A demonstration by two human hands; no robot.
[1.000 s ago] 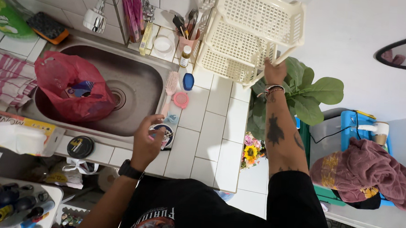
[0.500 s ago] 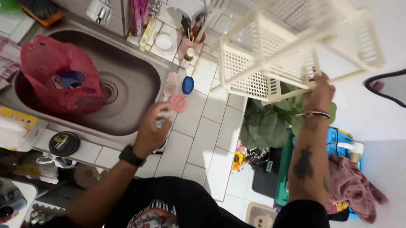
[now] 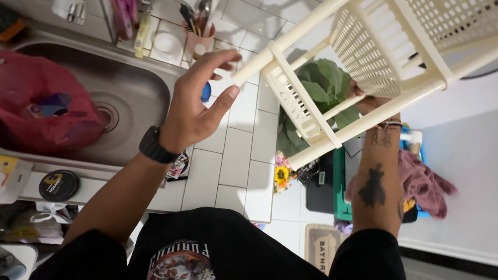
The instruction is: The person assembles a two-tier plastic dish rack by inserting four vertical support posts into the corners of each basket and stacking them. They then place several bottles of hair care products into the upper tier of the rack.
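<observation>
Lifted higher now: cream plastic rack [image 3: 380, 67], right hand [image 3: 372, 104] clamped on its frame, left hand [image 3: 196, 111] raised off counter [image 3: 239, 151], spread open beside a rack leg.

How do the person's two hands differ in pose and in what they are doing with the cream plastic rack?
The left hand is open, fingers spread, reaching toward a leg of the cream plastic rack without gripping it; the right hand is closed on the rack from below and mostly hidden behind it. The left wrist wears a black watch; the right wears thin bracelets. Both are raised above the tiled counter.
</observation>
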